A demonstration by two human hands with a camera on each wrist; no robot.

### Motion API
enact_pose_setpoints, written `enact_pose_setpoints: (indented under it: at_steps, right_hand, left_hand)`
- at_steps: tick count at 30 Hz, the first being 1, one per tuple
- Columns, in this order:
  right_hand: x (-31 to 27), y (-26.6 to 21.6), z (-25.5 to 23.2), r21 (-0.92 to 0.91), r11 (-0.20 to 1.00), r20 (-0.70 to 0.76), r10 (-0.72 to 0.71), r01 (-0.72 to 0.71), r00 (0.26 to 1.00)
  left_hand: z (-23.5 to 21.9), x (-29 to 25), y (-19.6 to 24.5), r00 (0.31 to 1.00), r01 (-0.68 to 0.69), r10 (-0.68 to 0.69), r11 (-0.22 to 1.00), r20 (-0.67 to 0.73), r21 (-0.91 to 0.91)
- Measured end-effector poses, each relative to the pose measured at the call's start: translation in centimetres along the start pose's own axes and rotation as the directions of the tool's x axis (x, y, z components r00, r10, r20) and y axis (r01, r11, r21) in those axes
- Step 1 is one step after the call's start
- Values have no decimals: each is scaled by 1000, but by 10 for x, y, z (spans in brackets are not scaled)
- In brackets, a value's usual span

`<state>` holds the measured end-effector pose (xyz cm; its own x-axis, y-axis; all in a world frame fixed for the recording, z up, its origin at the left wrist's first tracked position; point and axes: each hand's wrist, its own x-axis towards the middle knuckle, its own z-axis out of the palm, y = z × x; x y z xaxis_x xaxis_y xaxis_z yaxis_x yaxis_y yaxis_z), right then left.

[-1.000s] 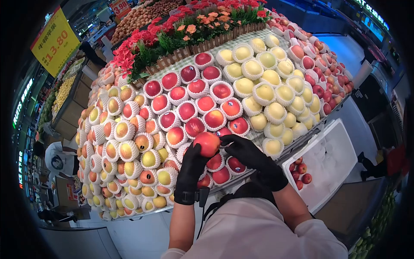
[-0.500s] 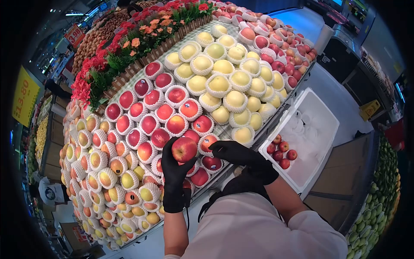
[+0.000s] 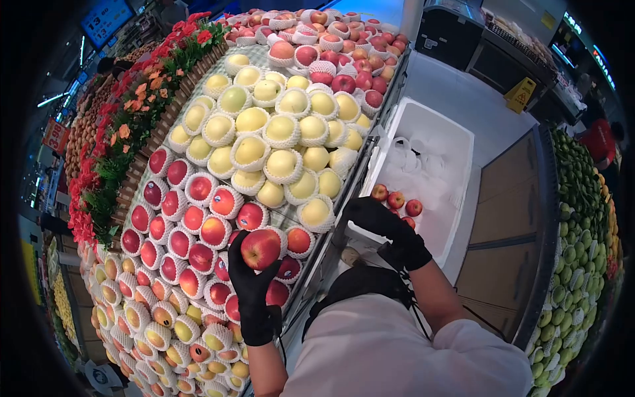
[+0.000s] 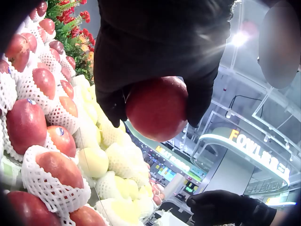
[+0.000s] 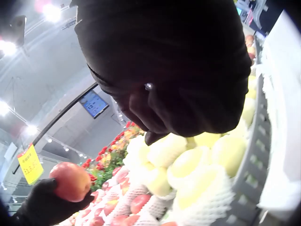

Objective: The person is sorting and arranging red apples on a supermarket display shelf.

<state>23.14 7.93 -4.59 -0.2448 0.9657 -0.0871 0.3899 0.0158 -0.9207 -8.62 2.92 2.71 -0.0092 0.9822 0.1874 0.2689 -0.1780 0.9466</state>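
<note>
My black-gloved left hand [image 3: 253,291] holds a bare red apple [image 3: 260,249] above the rows of red apples [image 3: 202,257] in white foam nets. The left wrist view shows that apple [image 4: 157,108] between the thumb and fingers, its upper part covered by the glove. Farther right, my gloved right hand [image 3: 380,221] is over the near end of a white foam box [image 3: 456,126]. Its fingers [image 5: 164,113] are curled in the right wrist view, with no fruit showing in them. Several bare red apples [image 3: 413,207] lie in the box, partly hidden behind this hand.
Yellow netted fruit [image 3: 281,132] is piled beyond the red apples. Red and orange flowers [image 3: 126,126] behind a small wooden fence [image 3: 173,122] border the display's left side. White netting [image 3: 423,162] lies in the box. Green fruit [image 3: 562,284] fills a stand at right.
The view has swung right. My right hand has moved away from the held apple toward the white box. Earlier both hands were at the apple; now only the left holds it.
</note>
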Motion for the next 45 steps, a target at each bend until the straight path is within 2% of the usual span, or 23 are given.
enact_pose_setpoints:
  at_steps: [1, 2, 3, 4, 6, 7, 8, 9, 12, 15, 16, 17, 18, 21, 24, 27, 30, 35, 38, 39, 42, 43, 45]
  right_hand:
    - [-6, -6, -15, 126, 973, -13, 195, -192, 981]
    - [-10, 11, -24, 196, 956, -44, 230, -217, 972]
    - [-22, 27, -30, 375, 916, -140, 207, -142, 968]
    - [-27, 33, -38, 399, 907, -185, 227, -138, 956]
    - [-36, 44, -54, 443, 888, -273, 264, -123, 925]
    - [-28, 117, -53, 311, 945, -341, 210, -101, 916]
    - [-27, 161, -56, 172, 981, -399, 148, -85, 905]
    - [-33, 162, -67, 318, 924, -289, 309, -214, 906]
    - [-42, 176, -70, 299, 945, -510, 278, -136, 814]
    - [-38, 226, -79, 432, 899, -480, 298, -74, 825]
    - [-27, 242, -84, 252, 943, -496, 318, -216, 808]
    - [-12, 257, -93, 63, 934, -514, 333, -352, 790]
    - [-1, 271, -98, -125, 872, -534, 344, -474, 773]
    - [14, 302, -105, -326, 877, -633, 75, -353, 770]
    - [34, 333, -107, -247, 868, -651, 180, -430, 738]
    - [50, 331, -113, -257, 755, -644, 331, -603, 690]
    - [61, 337, -120, -279, 748, -630, 330, -602, 703]
    - [74, 348, -132, -458, 556, -594, 390, -694, 704]
    - [75, 366, -134, -414, 504, -641, 430, -758, 636]
    - [75, 377, -135, -472, 498, -658, 350, -728, 666]
    - [76, 397, -140, -431, 537, -723, 275, -725, 633]
    - [74, 394, -141, -477, 533, -739, 186, -699, 647]
    - [69, 389, -144, -404, 560, -789, 187, -723, 585]
  left_hand:
    - [3, 1, 2, 1000, 8, -8, 1000, 11, 14]
    - [7, 3, 4, 1000, 11, -11, 1000, 15, 15]
    - [11, 5, 5, 1000, 15, -15, 1000, 17, 18]
    - [15, 8, 5, 1000, 19, -20, 1000, 18, 22]
    - [18, 11, 1, 1000, 5, -6, 990, 9, 144]
    - [20, 13, 0, 1000, 10, -12, 987, 9, 163]
    - [24, 15, 0, 1000, 16, -18, 983, 10, 182]
    - [28, 16, 3, 999, 32, -33, 983, 2, 183]
    - [36, 18, 0, 999, 45, -48, 982, 11, 184]
    - [43, 21, 1, 996, 88, -92, 981, 19, 175]
    - [46, 22, 2, 994, 102, -107, 980, 21, 170]
    - [50, 23, 4, 994, 106, -110, 983, 17, 151]
    - [53, 24, 3, 994, 105, -110, 980, 18, 168]
    - [61, 26, 3, 992, 122, -127, 973, 14, 195]
    - [65, 25, -1, 984, 174, -179, 964, 7, 201]
    - [71, 25, 2, 974, 224, -224, 963, -20, 151]
    - [71, 24, -1, 970, 244, -243, 952, -29, 183]
    - [67, 19, -16, 962, 272, -271, 948, -30, 165]
    - [68, 18, -14, 957, 290, -289, 942, -36, 170]
    - [69, 18, -13, 958, 288, -285, 943, -44, 166]
    - [75, 17, -4, 954, 296, -288, 949, -77, 114]
    - [76, 18, 0, 953, 299, -291, 950, -88, 90]
    - [75, 18, 5, 949, 307, -300, 949, -96, 71]
